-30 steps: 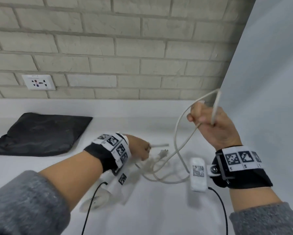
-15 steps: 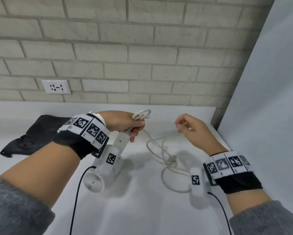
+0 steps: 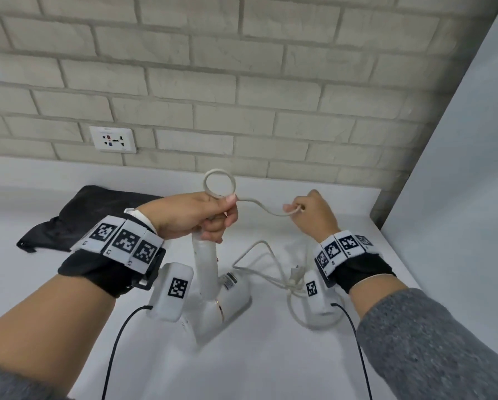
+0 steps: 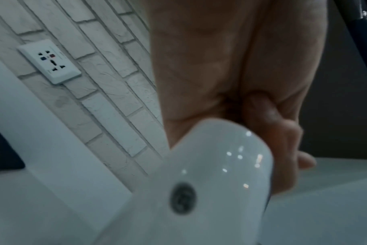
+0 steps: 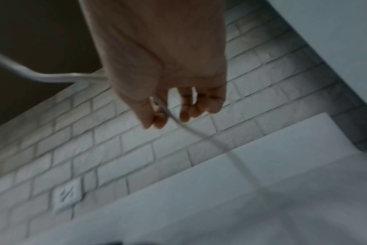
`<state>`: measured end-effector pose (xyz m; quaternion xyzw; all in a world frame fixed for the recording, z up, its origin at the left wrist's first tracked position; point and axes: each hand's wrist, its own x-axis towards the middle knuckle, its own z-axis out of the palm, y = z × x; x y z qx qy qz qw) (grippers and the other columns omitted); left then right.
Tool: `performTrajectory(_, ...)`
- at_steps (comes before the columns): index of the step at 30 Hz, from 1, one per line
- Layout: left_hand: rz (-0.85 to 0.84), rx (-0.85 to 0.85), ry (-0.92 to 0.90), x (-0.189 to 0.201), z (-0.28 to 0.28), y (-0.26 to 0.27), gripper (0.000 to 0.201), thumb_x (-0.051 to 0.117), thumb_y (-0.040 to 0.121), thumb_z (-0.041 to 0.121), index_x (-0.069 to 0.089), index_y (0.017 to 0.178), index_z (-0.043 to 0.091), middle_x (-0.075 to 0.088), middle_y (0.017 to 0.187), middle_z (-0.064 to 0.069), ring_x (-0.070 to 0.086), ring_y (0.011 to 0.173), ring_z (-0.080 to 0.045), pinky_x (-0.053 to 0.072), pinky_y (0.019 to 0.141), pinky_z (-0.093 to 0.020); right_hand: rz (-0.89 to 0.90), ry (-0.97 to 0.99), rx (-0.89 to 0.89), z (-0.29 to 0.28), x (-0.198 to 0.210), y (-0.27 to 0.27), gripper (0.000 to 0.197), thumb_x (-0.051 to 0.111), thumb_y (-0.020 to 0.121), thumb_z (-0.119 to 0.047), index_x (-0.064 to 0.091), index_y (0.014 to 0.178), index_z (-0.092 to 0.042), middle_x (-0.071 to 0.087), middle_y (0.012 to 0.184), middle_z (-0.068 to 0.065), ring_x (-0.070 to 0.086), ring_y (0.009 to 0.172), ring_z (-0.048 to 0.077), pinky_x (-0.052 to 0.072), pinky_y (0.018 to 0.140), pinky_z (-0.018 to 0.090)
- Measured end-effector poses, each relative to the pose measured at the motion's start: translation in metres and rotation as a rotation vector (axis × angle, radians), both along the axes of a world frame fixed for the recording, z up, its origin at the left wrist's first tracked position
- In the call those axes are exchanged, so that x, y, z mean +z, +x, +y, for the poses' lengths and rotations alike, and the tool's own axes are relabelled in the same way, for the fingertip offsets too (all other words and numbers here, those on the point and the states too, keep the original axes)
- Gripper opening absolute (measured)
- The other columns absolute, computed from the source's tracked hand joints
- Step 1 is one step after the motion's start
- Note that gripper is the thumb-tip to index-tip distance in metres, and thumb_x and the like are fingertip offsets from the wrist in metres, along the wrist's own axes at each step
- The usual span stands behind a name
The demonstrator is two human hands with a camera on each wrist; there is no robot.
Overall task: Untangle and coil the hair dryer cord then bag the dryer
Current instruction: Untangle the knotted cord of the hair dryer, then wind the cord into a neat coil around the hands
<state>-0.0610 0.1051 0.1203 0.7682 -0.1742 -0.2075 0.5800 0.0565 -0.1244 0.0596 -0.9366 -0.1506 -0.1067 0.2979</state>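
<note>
The white hair dryer (image 3: 213, 298) stands head down on the white counter (image 3: 256, 370), handle pointing up. My left hand (image 3: 210, 215) grips the top of the handle and pinches a small loop of the white cord (image 3: 219, 183) above it. In the left wrist view the glossy dryer body (image 4: 210, 174) fills the foreground under my curled fingers. From that loop the cord runs right to my right hand (image 3: 308, 210), which pinches it; the right wrist view shows the cord (image 5: 168, 112) passing between those fingertips. The remaining cord lies tangled with its plug (image 3: 295, 272) on the counter.
A black bag (image 3: 77, 217) lies flat at the back left of the counter. A wall socket (image 3: 113, 139) sits in the brick wall behind. A plain white wall (image 3: 458, 183) bounds the counter on the right.
My left hand lifted the dryer's handle upright and formed a small cord loop above it. My right hand dropped from its raised position and now holds the cord near the left hand.
</note>
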Motion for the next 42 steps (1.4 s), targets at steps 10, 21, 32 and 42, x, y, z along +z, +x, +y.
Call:
performTrajectory(10,-0.104,0.337,-0.336,0.01,0.022,0.011,0.036,0.034,0.092,0.046,0.043,0.069,0.019,0.025,0.046,0.013,0.023,0.037,-0.004,0.04,0.05,-0.021,0.895,0.39,0.405,-0.061,0.012,0.0,0.036,0.061,0.076,-0.041,0.053,0.075,-0.006,0.047,0.041,-0.003,0.028,0.029,0.003,0.025,0.03,0.012)
performTrajectory(21,-0.045,0.303,-0.269,0.017,0.003,0.009,0.042,0.023,0.097,0.043,0.04,0.068,0.017,0.023,0.044,0.011,0.018,0.035,-0.003,0.025,0.039,-0.018,0.636,-0.645,0.186,-0.014,-0.061,-0.035,0.066,0.071,0.066,-0.056,0.05,0.109,-0.011,0.057,0.103,0.002,0.058,0.098,0.024,0.047,0.081,0.033)
performTrajectory(32,-0.018,0.292,-0.333,0.015,0.009,0.002,0.042,0.024,0.097,0.04,0.042,0.067,0.017,0.023,0.043,0.012,0.018,0.034,-0.003,0.026,0.04,-0.018,0.5,0.497,-0.15,0.012,-0.03,-0.008,0.018,0.053,0.089,-0.008,0.049,0.072,-0.006,0.056,0.062,0.012,0.049,0.03,0.011,0.046,0.038,0.023)
performTrajectory(42,-0.025,0.235,-0.239,0.017,0.01,0.004,0.038,0.026,0.098,0.033,0.042,0.068,0.016,0.022,0.044,0.01,0.017,0.035,-0.004,0.025,0.039,-0.018,0.77,-0.302,0.242,0.004,-0.039,-0.025,0.054,0.059,0.087,-0.019,0.038,0.136,-0.013,0.059,0.118,0.012,0.064,0.085,0.022,0.054,0.071,0.032)
